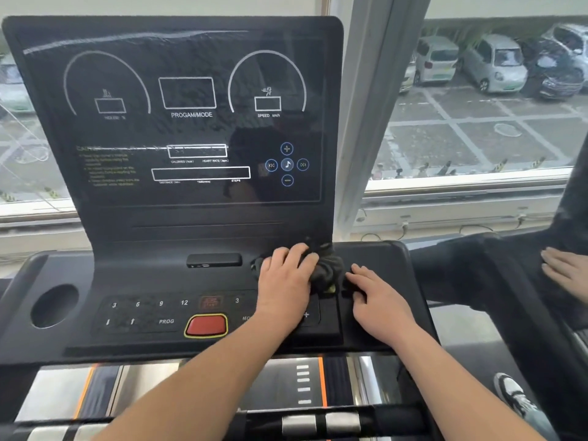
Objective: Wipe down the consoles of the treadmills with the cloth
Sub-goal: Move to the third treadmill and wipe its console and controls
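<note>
A black treadmill console (178,122) fills the view, its upright display panel dark, with a button deck (152,310) below it. A dark crumpled cloth (327,265) lies on the deck at the panel's lower right corner. My left hand (284,281) presses down on the cloth's left part, fingers curled over it. My right hand (378,297) rests flat on the deck just right of the cloth, fingers spread, its fingertips touching the cloth's edge.
A red stop button (206,325) sits at the deck's centre, and a round cup holder (54,305) at its left. Another person's hand (566,272) rests on the neighbouring treadmill at the right, with a shoe (512,393) below. Windows overlook parked cars.
</note>
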Action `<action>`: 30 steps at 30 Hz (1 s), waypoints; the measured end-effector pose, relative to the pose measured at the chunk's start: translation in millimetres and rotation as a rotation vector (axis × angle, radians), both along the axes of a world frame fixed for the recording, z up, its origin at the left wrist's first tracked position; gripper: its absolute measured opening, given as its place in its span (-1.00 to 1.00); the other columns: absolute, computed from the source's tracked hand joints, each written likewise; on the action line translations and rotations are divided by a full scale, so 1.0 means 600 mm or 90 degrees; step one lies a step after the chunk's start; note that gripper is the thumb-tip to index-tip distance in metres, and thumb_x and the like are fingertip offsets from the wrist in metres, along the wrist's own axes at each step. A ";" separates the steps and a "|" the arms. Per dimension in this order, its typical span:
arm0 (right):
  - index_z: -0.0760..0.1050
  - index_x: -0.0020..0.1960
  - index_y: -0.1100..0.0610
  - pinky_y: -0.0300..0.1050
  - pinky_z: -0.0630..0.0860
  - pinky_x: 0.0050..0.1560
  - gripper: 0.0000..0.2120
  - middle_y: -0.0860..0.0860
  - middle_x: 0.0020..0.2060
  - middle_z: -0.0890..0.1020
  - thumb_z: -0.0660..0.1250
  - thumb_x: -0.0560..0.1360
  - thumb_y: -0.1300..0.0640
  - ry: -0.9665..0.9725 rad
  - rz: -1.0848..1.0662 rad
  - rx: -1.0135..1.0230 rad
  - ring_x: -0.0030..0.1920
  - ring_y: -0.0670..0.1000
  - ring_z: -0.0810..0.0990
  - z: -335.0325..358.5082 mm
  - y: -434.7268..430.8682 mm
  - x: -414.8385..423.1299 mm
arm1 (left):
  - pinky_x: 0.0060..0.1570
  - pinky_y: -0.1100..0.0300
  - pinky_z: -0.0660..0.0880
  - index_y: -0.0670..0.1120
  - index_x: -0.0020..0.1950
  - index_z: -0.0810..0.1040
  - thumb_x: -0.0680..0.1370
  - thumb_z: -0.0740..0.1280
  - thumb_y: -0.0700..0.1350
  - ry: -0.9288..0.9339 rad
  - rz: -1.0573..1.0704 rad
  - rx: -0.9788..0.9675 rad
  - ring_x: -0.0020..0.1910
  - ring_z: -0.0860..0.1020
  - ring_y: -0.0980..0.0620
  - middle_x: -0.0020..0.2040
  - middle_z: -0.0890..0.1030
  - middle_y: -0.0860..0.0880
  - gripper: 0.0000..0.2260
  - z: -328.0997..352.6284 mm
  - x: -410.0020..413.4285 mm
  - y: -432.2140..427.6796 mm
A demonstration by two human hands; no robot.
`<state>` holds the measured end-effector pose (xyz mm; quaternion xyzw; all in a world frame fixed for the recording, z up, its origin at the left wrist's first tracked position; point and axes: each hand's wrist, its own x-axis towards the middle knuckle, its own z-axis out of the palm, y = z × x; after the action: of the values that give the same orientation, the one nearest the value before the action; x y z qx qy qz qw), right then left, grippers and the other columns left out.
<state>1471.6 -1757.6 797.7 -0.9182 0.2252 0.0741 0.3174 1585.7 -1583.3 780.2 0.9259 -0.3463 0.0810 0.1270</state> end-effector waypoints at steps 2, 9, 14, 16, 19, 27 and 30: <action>0.37 0.57 -0.10 -0.28 0.08 0.52 -0.50 -0.30 0.59 0.24 0.17 0.67 0.17 0.000 -0.003 0.006 0.61 -0.25 0.09 0.000 -0.001 0.001 | -0.04 -0.01 0.52 0.09 0.22 0.59 0.42 0.42 -0.06 0.023 -0.029 -0.029 0.08 0.55 -0.11 0.26 0.59 0.07 -0.64 -0.004 -0.034 0.008; 0.38 0.56 -0.13 -0.27 0.10 0.52 -0.53 -0.31 0.59 0.24 0.18 0.68 0.12 -0.006 -0.005 0.000 0.61 -0.27 0.09 -0.006 -0.002 0.001 | -0.07 0.07 0.51 0.14 0.23 0.57 0.50 0.24 0.01 0.020 -0.278 0.029 0.05 0.54 -0.02 0.21 0.60 0.13 -0.69 0.006 -0.017 0.062; 0.38 0.57 -0.09 -0.22 0.10 0.55 -0.54 -0.27 0.60 0.25 0.18 0.68 0.11 0.002 -0.006 0.002 0.62 -0.22 0.10 -0.002 0.002 0.004 | 0.02 -0.04 0.48 0.07 0.24 0.60 0.46 0.48 -0.10 -0.034 -0.067 0.020 0.15 0.52 -0.13 0.29 0.58 0.03 -0.64 0.003 0.029 0.030; 0.39 0.56 -0.08 -0.21 0.10 0.56 -0.55 -0.25 0.60 0.26 0.19 0.69 0.10 -0.002 -0.009 0.004 0.62 -0.22 0.11 -0.002 0.003 0.005 | 0.00 -0.04 0.49 0.08 0.23 0.60 0.45 0.47 -0.09 0.002 -0.020 -0.016 0.13 0.53 -0.12 0.28 0.59 0.05 -0.65 -0.002 0.001 0.024; 0.41 0.55 -0.06 -0.19 0.11 0.58 -0.55 -0.24 0.60 0.27 0.18 0.68 0.12 -0.006 -0.016 0.006 0.62 -0.20 0.12 -0.003 0.005 0.006 | -0.08 0.00 0.51 0.11 0.19 0.59 0.44 0.42 -0.03 0.033 -0.035 -0.022 0.04 0.55 -0.09 0.20 0.60 0.11 -0.68 -0.005 -0.041 0.031; 0.47 0.50 -0.05 -0.13 0.18 0.57 -0.59 -0.22 0.58 0.33 0.20 0.66 0.10 -0.037 -0.051 -0.019 0.61 -0.19 0.18 -0.010 0.021 0.005 | -0.14 0.05 0.55 0.14 0.16 0.56 0.49 0.23 0.02 0.135 -0.153 0.002 -0.04 0.54 -0.02 0.11 0.61 0.17 -0.73 0.010 -0.133 0.090; 0.49 0.49 0.00 -0.09 0.24 0.55 -0.59 -0.15 0.58 0.36 0.17 0.67 0.04 -0.008 -0.055 -0.037 0.60 -0.11 0.25 0.003 0.029 0.021 | 0.08 -0.05 0.52 0.11 0.21 0.55 0.59 0.15 0.02 0.272 -0.144 -0.014 0.08 0.51 -0.08 0.15 0.60 0.09 -0.74 0.046 -0.132 0.113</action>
<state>1484.4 -1740.5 799.4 -0.9167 0.2651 0.0483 0.2949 1506.3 -1515.6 808.0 0.8761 -0.4119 -0.1274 0.2158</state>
